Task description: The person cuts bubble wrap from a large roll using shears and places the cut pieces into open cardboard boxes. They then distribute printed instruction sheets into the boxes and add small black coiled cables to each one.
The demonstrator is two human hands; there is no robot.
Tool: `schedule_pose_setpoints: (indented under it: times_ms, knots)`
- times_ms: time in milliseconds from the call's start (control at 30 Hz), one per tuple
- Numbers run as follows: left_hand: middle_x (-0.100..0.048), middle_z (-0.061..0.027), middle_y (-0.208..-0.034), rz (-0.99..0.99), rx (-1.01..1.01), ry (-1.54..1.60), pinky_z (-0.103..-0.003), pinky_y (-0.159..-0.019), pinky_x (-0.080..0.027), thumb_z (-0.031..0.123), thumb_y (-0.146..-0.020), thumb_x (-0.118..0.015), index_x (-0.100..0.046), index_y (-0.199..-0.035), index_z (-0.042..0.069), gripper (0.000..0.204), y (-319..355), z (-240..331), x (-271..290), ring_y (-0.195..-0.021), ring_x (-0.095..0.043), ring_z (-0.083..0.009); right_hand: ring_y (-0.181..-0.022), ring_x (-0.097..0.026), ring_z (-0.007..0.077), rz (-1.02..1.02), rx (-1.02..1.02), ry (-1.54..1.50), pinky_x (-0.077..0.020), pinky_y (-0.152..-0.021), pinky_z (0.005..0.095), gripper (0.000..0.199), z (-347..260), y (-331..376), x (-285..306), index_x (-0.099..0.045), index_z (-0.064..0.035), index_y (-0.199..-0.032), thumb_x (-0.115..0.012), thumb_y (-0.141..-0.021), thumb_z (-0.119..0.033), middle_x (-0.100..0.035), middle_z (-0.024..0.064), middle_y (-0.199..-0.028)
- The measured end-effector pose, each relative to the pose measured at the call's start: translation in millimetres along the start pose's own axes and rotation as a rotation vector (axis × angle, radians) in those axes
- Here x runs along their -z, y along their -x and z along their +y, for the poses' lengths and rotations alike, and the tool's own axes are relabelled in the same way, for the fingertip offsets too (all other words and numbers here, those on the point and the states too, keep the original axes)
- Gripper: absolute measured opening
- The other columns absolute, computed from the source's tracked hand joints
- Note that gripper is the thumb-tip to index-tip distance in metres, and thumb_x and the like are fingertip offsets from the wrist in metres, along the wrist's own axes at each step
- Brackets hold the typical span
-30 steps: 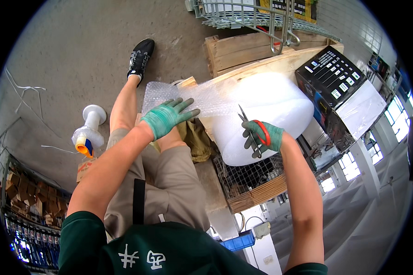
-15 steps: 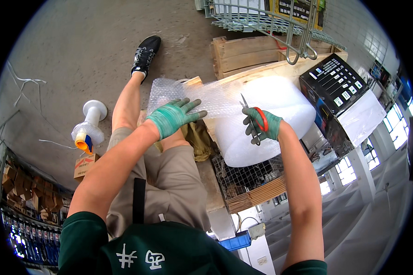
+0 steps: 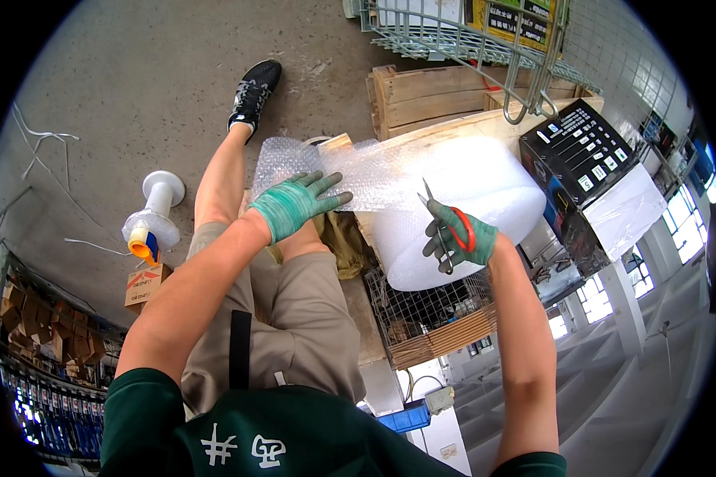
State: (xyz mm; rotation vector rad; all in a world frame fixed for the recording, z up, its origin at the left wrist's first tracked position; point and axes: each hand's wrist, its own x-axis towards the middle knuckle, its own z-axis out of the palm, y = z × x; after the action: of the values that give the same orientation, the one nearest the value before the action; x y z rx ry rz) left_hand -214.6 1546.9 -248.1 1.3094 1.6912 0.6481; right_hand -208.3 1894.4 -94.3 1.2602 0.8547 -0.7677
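My left hand [image 3: 298, 204], in a green glove, lies flat with spread fingers on a loose sheet of bubble wrap [image 3: 358, 171] pulled from a big roll [image 3: 485, 191]. My right hand [image 3: 457, 234], also gloved, grips red-handled scissors [image 3: 445, 219] with the blades pointing up at the sheet's edge, right in front of the roll. The roll rests on a wooden bench top [image 3: 461, 126]. My bare legs and a black shoe [image 3: 254, 91] stretch out on the concrete floor beyond the sheet.
A black printed box [image 3: 585, 155] stands right of the roll. A wire mesh cage [image 3: 469, 32] and wooden pallet [image 3: 429, 91] sit at the back. A white tape spool with an orange part [image 3: 151, 219] and a small carton [image 3: 145, 282] lie on the left.
My right hand with the scissors has lifted closer to the sheet's edge. My left hand has stayed flat on the bubble wrap.
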Motion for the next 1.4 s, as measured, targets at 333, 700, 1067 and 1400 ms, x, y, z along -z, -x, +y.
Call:
schedule_pose_setpoints:
  times_ms: [333,700,1067,1400]
  knots:
    - [-0.034,-0.0134,-0.166,0.002,0.010,0.041,-0.046,-0.120,-0.038,0.006,-0.094,-0.051,-0.034,-0.160,0.024,0.070,1,1,7,-0.145,-0.045,-0.0376,-0.055,-0.056,0.0214,0.120,0.045,0.016,-0.0516,-0.053,0.0385,0.081,-19,-55,-3,-0.059,-0.0035,-0.104,-0.063,-0.084,-0.081,-0.063,0.0112,-0.074]
    - [-0.035,-0.0123,-0.166,-0.014,0.020,0.024,-0.046,-0.121,-0.037,0.007,-0.095,-0.049,-0.035,-0.159,0.024,0.067,9,-4,2,-0.146,-0.044,-0.0356,-0.059,-0.057,0.0204,0.036,0.030,-0.089,-0.0522,-0.053,0.0365,0.087,-20,-43,-5,-0.058,0.0005,-0.110,-0.059,-0.085,-0.083,-0.067,0.0158,-0.085]
    - [-0.033,-0.0114,-0.167,-0.041,0.033,0.035,-0.045,-0.122,-0.036,0.006,-0.096,-0.050,-0.034,-0.159,0.026,0.068,5,-3,13,-0.147,-0.043,-0.0354,-0.054,-0.054,0.0179,0.110,0.088,0.022,-0.0496,-0.051,0.0339,0.084,-41,-90,2,-0.060,-0.0022,-0.103,-0.056,-0.086,-0.085,-0.061,0.0101,-0.074]
    - [-0.032,-0.0111,-0.167,-0.055,0.036,0.022,-0.044,-0.124,-0.034,0.006,-0.095,-0.049,-0.031,-0.160,0.023,0.070,18,-7,16,-0.148,-0.042,-0.0346,-0.064,-0.058,0.0189,0.027,0.063,0.001,-0.0550,-0.062,0.0360,0.090,-45,-73,3,-0.057,-0.0010,-0.111,-0.056,-0.084,-0.087,-0.070,0.0157,-0.088]
